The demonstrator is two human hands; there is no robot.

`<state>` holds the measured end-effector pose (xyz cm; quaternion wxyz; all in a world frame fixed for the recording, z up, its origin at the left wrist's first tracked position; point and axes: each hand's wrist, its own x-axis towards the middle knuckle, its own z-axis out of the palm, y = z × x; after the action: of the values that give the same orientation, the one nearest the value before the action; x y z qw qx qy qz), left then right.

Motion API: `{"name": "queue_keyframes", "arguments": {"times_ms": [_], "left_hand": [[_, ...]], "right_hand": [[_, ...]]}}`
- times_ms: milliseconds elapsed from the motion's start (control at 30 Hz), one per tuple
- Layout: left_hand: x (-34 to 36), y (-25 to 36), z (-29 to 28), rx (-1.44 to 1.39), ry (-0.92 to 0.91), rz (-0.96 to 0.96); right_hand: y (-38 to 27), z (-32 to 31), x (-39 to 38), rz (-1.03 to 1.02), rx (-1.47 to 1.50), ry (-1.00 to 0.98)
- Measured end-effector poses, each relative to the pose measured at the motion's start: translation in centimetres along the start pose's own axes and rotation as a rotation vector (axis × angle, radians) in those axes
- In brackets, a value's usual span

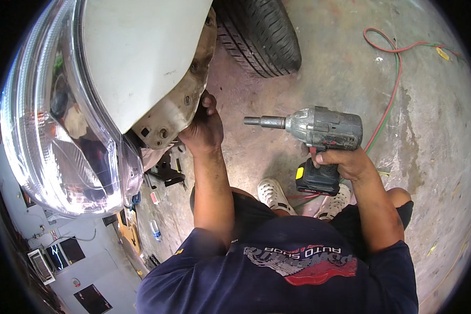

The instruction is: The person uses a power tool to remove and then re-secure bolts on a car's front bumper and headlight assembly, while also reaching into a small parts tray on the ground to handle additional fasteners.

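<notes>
Car repair workshop: stained concrete floor [319, 68], car's white fender [141, 52], tyre [259, 34], air hoses [390, 78], cordless impact wrench [316, 136].

Soft daylight fills the picture. The shiny headlight [63, 131] shows bright glare. Edges bend round and go black. Everything looks fairly sharp.

Grey impact wrench [319, 131] (yellow-tabbed black battery), socket pointing left

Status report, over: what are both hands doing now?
Left hand gripping the rusty metal edge under the white car body panel. Right hand holding the grey cordless impact wrench, clear of the car. Black tyre close behind.
</notes>
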<state>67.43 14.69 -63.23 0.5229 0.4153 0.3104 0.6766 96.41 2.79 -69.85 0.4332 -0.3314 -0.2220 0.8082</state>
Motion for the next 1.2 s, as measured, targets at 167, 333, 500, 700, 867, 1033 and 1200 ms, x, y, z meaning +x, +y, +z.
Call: {"name": "queue_keyframes", "arguments": {"times_ms": [167,333,500,700,867,1033,1200], "left_hand": [[0.3,-1.0,-1.4,0.012,0.046,0.064],[-0.3,-0.4,1.1,-0.145,0.02,0.026],[-0.1,0.9,-0.5,-0.155,-0.037,-0.134],[0.0,1.3,-1.3,-0.168,-0.096,-0.223],[-0.3,1.6,-1.4,-0.209,-0.12,-0.249],[-1.2,3.0,-1.6,-0.367,-0.133,-0.23],[-3.3,4.0,-0.9,0.006,-0.167,-0.182]], "right_hand": [[0.4,-0.6,-0.1,0.01,0.028,0.044],[0.6,-0.8,-0.1,-0.009,0.016,0.053],[-0.2,-0.5,-0.5,0.002,-0.043,-0.018],[-0.3,-0.3,-0.5,0.001,-0.067,0.025],[-0.1,-1.0,0.1,-0.031,-0.118,-0.04],[-0.7,-0.3,0.7,-0.054,-0.095,-0.094],[-1.2,0.8,0.7,-0.057,-0.029,-0.058]]}}
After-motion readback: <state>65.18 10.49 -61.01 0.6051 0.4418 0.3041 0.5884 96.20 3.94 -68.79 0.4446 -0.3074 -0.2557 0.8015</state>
